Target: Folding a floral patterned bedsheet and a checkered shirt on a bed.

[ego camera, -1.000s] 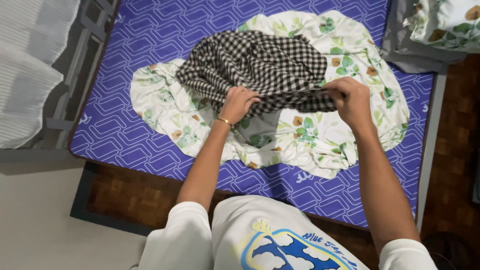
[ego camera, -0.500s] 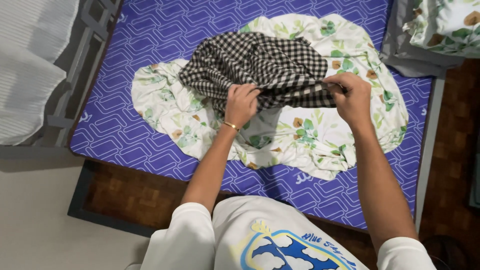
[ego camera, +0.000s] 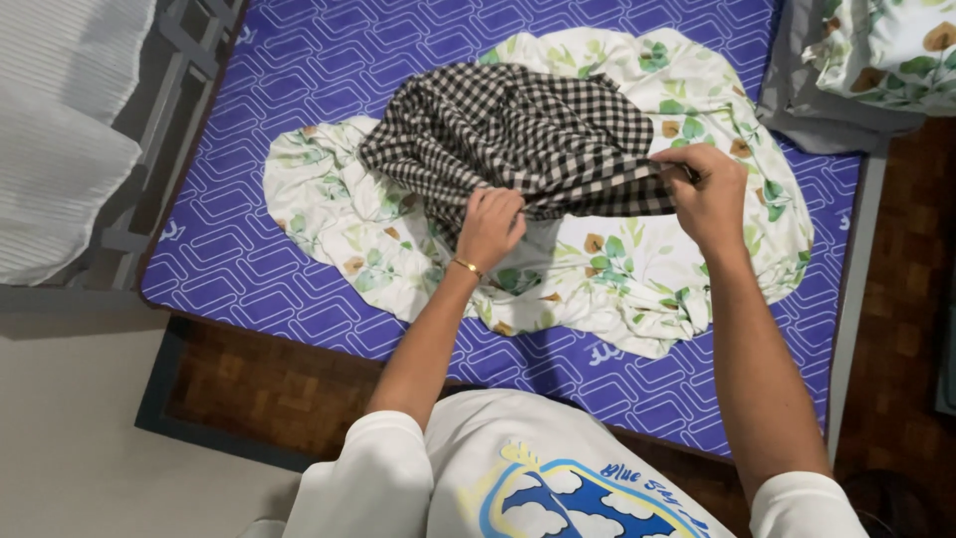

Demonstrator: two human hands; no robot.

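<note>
While both hands close on the near edge of the black-and-white checked cloth (ego camera: 518, 130), the left hand (ego camera: 490, 227) pinches a fold of it with curled fingers, a thin gold bracelet (ego camera: 465, 266) on its wrist, and the right hand (ego camera: 709, 194) grips the same edge in a fist, a little farther from the body. Between the two hands the hem is drawn into a taut band; the rest of the cloth lies rumpled beyond and to the left of them. Under the hands and the cloth spreads a white sheet with a green leaf print (ego camera: 617, 269), crumpled into a rough oval that reaches out past both hands. That sheet rests on a blue mattress with a white line pattern (ego camera: 259, 269), bare on all sides of it. Beyond the right hand, at the far corner, sits a pillow in matching leaf print (ego camera: 886, 50) on a grey fold. Well off to the left hangs pale ribbed fabric (ego camera: 60, 149). Nearest the body, brown wooden floor (ego camera: 269, 389) shows below the mattress edge.
</note>
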